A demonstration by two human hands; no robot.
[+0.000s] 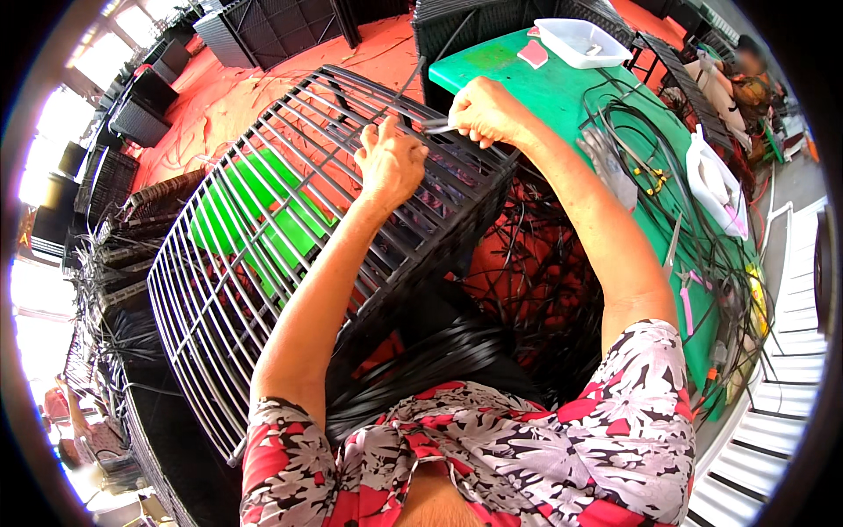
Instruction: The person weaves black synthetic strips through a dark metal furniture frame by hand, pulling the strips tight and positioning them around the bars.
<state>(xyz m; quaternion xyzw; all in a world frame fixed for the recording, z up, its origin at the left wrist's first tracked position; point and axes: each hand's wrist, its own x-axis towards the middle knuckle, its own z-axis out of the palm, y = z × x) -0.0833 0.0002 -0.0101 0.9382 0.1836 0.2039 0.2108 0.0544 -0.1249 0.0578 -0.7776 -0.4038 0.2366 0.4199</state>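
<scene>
A dark rod frame (263,189), built of many slim parallel bars, leans in front of me at a slant. My left hand (391,162) is at its upper right part, fingers bent against the bars; what they pinch is hidden. Just to the right and a little farther off, my right hand (487,110) is closed round what looks like a pair of scissors (436,126). Its short grey blades point left toward my left hand, and its handles are covered by my fingers. A thin dark strand rises near my left fingertips.
A green table (492,66) on the right bears a white tray (584,44), loose black strips (641,114), a clear bag and pink-handled scissors (686,303). Black strips (439,351) lie by my lap. A green seat (246,198) shows behind the bars. A person (751,83) is at far right.
</scene>
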